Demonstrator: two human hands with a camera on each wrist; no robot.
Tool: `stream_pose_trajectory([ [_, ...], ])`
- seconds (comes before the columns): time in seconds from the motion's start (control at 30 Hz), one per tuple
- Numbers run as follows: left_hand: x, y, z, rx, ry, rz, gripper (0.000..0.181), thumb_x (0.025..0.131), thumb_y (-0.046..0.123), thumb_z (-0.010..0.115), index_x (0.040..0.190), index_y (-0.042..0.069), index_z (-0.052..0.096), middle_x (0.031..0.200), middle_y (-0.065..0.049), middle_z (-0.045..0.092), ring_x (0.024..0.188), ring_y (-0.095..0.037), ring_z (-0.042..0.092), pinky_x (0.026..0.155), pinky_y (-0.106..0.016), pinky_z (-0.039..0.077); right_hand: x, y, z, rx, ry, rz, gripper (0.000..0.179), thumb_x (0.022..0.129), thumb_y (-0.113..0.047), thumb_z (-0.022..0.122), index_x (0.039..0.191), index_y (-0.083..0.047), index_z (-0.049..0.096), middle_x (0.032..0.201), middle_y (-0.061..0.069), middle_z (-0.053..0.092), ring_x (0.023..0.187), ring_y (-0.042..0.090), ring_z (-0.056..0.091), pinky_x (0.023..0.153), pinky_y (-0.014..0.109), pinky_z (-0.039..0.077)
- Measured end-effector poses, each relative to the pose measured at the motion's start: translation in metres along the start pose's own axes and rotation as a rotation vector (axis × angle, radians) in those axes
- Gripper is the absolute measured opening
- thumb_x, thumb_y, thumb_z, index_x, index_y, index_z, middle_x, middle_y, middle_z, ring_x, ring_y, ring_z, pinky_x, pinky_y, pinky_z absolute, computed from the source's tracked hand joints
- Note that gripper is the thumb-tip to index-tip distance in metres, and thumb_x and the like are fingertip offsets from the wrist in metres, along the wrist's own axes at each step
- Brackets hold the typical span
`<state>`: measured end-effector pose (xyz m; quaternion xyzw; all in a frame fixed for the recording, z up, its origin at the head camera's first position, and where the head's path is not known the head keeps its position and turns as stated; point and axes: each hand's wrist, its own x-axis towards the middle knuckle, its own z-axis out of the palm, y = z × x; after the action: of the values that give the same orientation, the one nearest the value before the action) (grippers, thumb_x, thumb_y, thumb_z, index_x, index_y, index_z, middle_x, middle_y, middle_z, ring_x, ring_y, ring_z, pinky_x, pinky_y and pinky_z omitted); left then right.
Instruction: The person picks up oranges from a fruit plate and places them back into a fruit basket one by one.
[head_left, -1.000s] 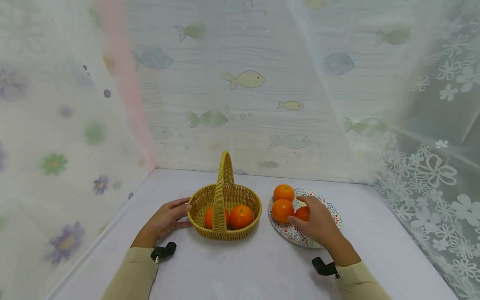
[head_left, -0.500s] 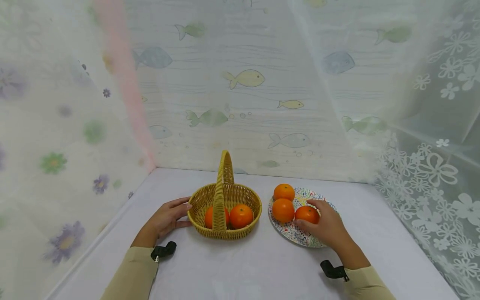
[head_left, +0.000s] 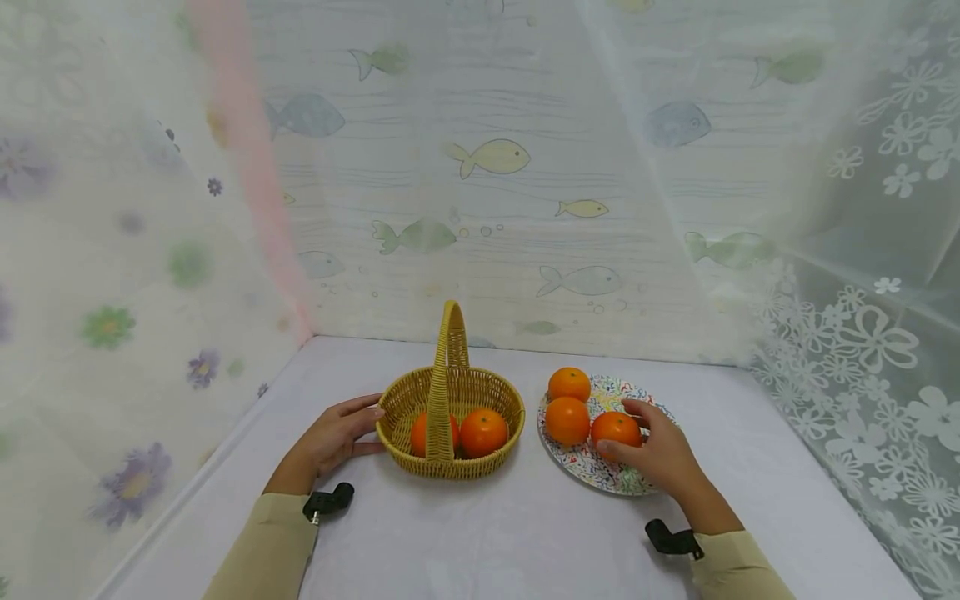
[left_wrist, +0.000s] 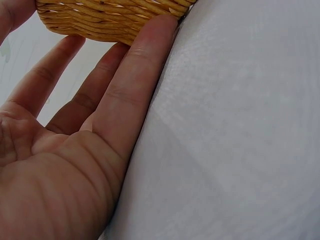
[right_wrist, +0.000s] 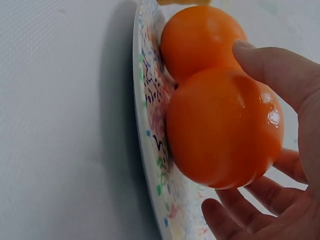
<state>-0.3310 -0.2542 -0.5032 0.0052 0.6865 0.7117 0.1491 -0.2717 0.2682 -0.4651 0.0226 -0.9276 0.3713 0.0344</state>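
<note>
My left hand [head_left: 337, 437] rests at the left side of a yellow wicker basket [head_left: 397, 458]. In the left wrist view, its extended fingers [left_wrist: 125, 95] touch the basket's wall [left_wrist: 95, 22]. Two oranges [head_left: 483, 433] lie inside the basket, one partly behind the handle. Beside the nearest orange [head_left: 617, 427] on a patterned plate [head_left: 588, 475], my right hand [head_left: 663, 450] has its fingers spread loosely around the fruit. The right wrist view has the thumb [right_wrist: 270, 62] over this orange [right_wrist: 220, 130] and the other fingers beyond it. Whether they touch it I cannot tell.
Two more oranges, a front one [head_left: 567, 420] and a back one [head_left: 569, 384], sit on the plate's left side. The plate stands right of the basket on a white tablecloth [head_left: 480, 542]. Patterned curtains [head_left: 487, 208] hang behind and along both sides. The basket handle [head_left: 441, 367] rises high.
My right hand has drawn back to the right and its thumb and fingers have spread, uncovering more of the nearest orange. The left hand and basket stay in place.
</note>
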Motion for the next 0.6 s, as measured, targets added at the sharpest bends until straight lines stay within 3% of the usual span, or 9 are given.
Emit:
stream_pose_trajectory([
  [0.33, 0.001, -0.003, -0.001, -0.006, -0.025, 0.024, 0.064, 0.100, 0.029, 0.071, 0.156, 0.013, 0.046, 0.157, -0.016, 0.049, 0.128, -0.027, 0.063, 0.097, -0.051, 0.060, 0.002, 0.009, 0.002, 0.040, -0.031, 0.061, 0.100, 0.082, -0.055, 0.084, 0.158, -0.010, 0.038, 0.158, 0.020, 0.043, 0.138, 0.043, 0.048, 0.110, 0.060, 0.049],
  [0.6, 0.001, -0.003, -0.001, -0.009, -0.006, 0.008, 0.064, 0.099, 0.030, 0.072, 0.155, 0.014, 0.048, 0.156, -0.014, 0.050, 0.128, -0.027, 0.064, 0.096, -0.051, 0.060, 0.002, 0.013, 0.006, 0.049, -0.021, 0.061, 0.094, 0.081, -0.058, 0.083, 0.153, -0.011, 0.045, 0.150, 0.019, 0.052, 0.130, 0.038, 0.055, 0.107, 0.056, 0.053],
])
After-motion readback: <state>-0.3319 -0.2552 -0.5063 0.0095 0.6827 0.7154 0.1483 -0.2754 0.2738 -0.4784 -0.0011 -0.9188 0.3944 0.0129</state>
